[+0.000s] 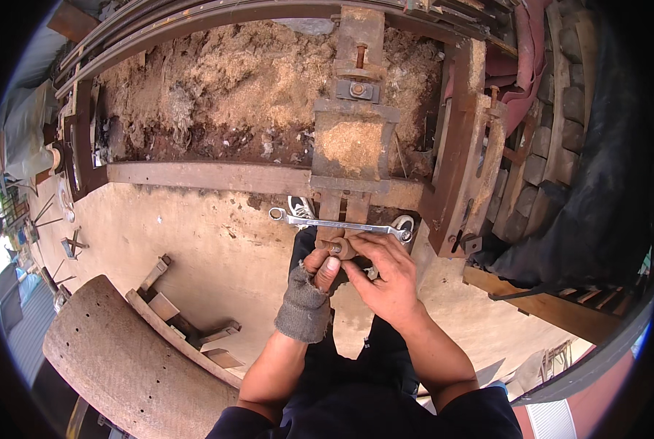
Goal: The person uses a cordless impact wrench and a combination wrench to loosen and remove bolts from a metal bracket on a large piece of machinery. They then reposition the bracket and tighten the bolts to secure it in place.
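A rusty bolt (333,248) lies between my hands in front of my body. My left hand (322,272), with a grey knitted cuff round its wrist, pinches the bolt between thumb and fingers. On the bolt sits a round rusty washer or nut (346,249); which one I cannot tell. My right hand (385,272) grips this round piece with thumb and fingertips. Just beyond my fingers, a silver double-ended ring spanner (327,222) stretches sideways, its right end close to my right knuckles. Whether the right hand also supports the spanner is hidden.
A rusty steel frame (232,174) crosses ahead, with sawdust heaped behind it. Its bracket (349,146) carries a bolted block. A steel post (451,175) rises at the right. A large curved sheet (122,358) stands lower left. Dark plastic sheeting (576,212) hangs far right.
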The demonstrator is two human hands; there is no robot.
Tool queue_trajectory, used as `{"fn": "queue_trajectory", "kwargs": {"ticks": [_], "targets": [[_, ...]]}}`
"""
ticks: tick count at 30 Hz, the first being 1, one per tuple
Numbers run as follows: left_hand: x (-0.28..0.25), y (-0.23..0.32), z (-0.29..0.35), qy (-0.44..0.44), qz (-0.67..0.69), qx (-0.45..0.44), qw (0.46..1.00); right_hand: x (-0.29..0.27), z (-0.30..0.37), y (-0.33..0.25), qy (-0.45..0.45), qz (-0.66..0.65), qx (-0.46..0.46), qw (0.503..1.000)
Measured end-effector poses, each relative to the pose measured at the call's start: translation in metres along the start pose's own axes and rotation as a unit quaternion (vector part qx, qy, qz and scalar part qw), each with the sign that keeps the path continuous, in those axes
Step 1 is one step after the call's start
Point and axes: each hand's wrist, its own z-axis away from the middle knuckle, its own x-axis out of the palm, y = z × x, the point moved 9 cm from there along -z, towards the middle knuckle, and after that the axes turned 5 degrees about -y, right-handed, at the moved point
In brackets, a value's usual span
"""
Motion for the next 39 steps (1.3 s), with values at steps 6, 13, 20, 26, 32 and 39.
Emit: {"fn": "queue_trajectory", "kwargs": {"ticks": [6, 13, 20, 26, 32, 39], "targets": [[-0.032, 0.022, -0.027, -0.085, 0.032, -0.019, 0.996, 0.016, -0.013, -0.003, -0.043, -0.005, -0.003, 0.999], [-0.153, 0.067, -0.126, -0.011, -0.356, 0.045, 0.933, 0.019, 0.019, 0.026, -0.030, 0.027, 0.040, 0.998], [-0.124, 0.024, -0.204, -0.155, -0.722, -0.096, 0.668, 0.030, 0.035, 0.037, -0.050, 0.034, 0.062, 0.996], [-0.127, -0.001, -0.233, -0.249, -0.744, -0.068, 0.617, 0.049, 0.036, 0.044, -0.043, 0.007, 0.077, 0.996], [-0.163, -0.033, -0.253, -0.273, -0.778, 0.097, 0.558, 0.069, 0.033, 0.044, -0.057, -0.014, 0.070, 0.996], [-0.145, -0.064, -0.249, -0.307, -0.937, 0.050, 0.159, 0.071, 0.037, 0.054, -0.057, 0.003, 0.066, 0.996]]}}
